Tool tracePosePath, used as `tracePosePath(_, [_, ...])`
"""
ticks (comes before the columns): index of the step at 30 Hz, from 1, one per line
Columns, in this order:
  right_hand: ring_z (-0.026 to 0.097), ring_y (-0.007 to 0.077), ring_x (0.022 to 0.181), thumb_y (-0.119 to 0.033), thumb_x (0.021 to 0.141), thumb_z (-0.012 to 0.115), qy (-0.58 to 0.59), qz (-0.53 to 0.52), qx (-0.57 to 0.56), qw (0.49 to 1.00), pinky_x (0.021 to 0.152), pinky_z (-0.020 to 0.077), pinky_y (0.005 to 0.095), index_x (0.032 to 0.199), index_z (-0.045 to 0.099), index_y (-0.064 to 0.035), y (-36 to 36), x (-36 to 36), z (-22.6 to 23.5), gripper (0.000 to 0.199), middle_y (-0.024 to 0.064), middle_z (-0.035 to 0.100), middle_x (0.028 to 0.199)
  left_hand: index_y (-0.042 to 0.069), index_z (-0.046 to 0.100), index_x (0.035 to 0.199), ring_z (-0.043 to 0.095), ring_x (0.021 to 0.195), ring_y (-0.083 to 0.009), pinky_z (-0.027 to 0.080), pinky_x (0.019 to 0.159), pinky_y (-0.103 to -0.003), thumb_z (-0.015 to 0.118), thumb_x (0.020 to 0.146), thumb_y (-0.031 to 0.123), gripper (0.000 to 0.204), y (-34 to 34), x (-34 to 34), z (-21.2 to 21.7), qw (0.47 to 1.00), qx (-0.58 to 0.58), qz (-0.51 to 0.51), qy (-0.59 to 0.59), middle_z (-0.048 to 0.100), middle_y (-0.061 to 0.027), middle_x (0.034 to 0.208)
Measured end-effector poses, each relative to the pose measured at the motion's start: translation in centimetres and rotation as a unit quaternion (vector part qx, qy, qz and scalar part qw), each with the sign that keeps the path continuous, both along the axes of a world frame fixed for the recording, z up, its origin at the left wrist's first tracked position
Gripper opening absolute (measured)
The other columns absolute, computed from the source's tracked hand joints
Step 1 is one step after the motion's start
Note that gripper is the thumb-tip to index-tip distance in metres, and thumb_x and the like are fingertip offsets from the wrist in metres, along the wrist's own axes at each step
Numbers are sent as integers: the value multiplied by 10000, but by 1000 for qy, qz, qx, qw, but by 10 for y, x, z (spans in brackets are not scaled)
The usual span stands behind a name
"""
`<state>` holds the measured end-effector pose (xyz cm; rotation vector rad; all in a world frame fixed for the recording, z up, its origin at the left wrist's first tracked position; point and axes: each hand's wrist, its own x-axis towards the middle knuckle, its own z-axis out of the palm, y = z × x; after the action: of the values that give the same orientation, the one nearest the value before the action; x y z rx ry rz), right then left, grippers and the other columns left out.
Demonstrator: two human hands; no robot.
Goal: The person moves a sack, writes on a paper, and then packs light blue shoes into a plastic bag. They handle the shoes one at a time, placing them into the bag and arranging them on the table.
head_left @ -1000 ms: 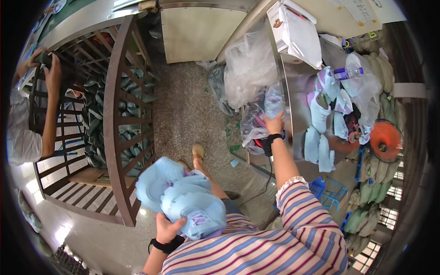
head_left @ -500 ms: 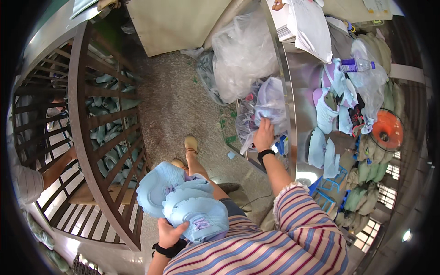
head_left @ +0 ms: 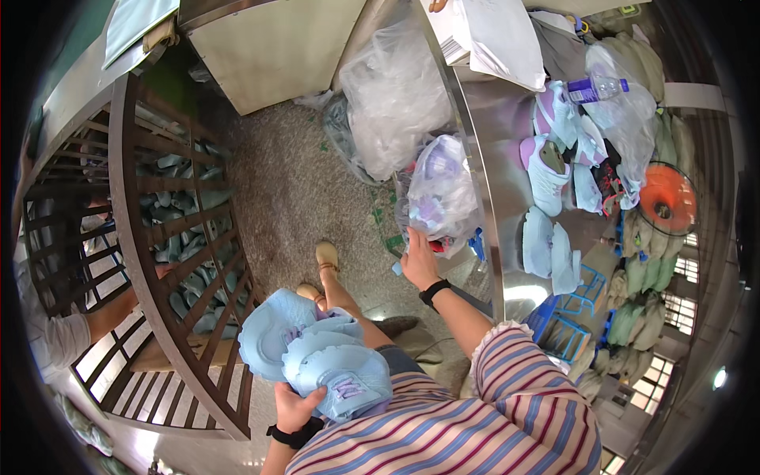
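Observation:
My left hand (head_left: 299, 409) is closed on several light-blue shoe uppers (head_left: 336, 372) with lilac laces, stacked in front of my body. Its thumb lies over the nearest upper. My right hand (head_left: 419, 265) has its fingers stretched toward the lower edge of a clear plastic bag (head_left: 443, 182); whether the fingertips touch the plastic is hard to tell. Through the bag, pale-blue and lilac pieces show. It rests in a low container beside the metal table, with some red things underneath.
Left stands a dark slatted rack (head_left: 131, 214) holding several grey-green shoe lasts (head_left: 190, 245); another person's arm (head_left: 111, 317) reaches in behind it. On the metal table (head_left: 495, 158) lie more blue uppers (head_left: 546, 178), a bottle (head_left: 594, 89) and papers (head_left: 507, 47). A large plastic bag (head_left: 396, 103) sits beyond.
My right hand has drawn back from on top of the clear bag to its near edge, and the bag's contents show more. My left hand keeps hold of the uppers. The view has shifted slightly.

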<state>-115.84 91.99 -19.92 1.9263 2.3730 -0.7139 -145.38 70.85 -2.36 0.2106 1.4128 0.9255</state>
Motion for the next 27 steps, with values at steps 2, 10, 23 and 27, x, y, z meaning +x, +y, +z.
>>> tracePosePath(2, [392, 402, 1155, -55, 716, 597, 32, -71, -107, 991, 948, 350, 457, 1324, 326, -5, 4, -5, 13, 668, 221, 397, 1264, -59, 564, 1053, 597, 866, -172, 470, 801, -311, 754, 648, 116, 481, 1, 3, 0, 1000, 9, 5, 8, 630, -95, 973])
tracePosePath(10, [310, 474, 1234, -224, 740, 668, -15, -243, 236, 941, 1001, 287, 496, 1338, 246, 94, 70, -27, 50, 798, 298, 364, 1329, -57, 565, 1050, 599, 864, -172, 478, 788, -316, 760, 633, 95, 485, 5, 7, 0, 998, -10, -55, 16, 631, -105, 976])
tracePosePath(23, [552, 312, 811, 19, 674, 551, 152, -111, 116, 975, 689, 441, 410, 810, 579, -70, 25, -34, 13, 165, 109, 558, 809, -44, 503, 1138, 566, 949, -185, 440, 859, -330, 761, 661, 116, 565, 20, -4, 30, 994, 61, 28, 82, 591, -99, 1054])
tracePosePath(27, [518, 163, 731, 50, 696, 550, 406, -246, 41, 879, 658, 426, 295, 737, 508, -71, 33, -26, 56, 135, 26, 507, 754, -37, 473, 1178, 545, 985, -184, 417, 888, -329, 758, 669, 127, 606, 8, -16, 37, 988, 107, 72, 90, 576, -93, 1086])
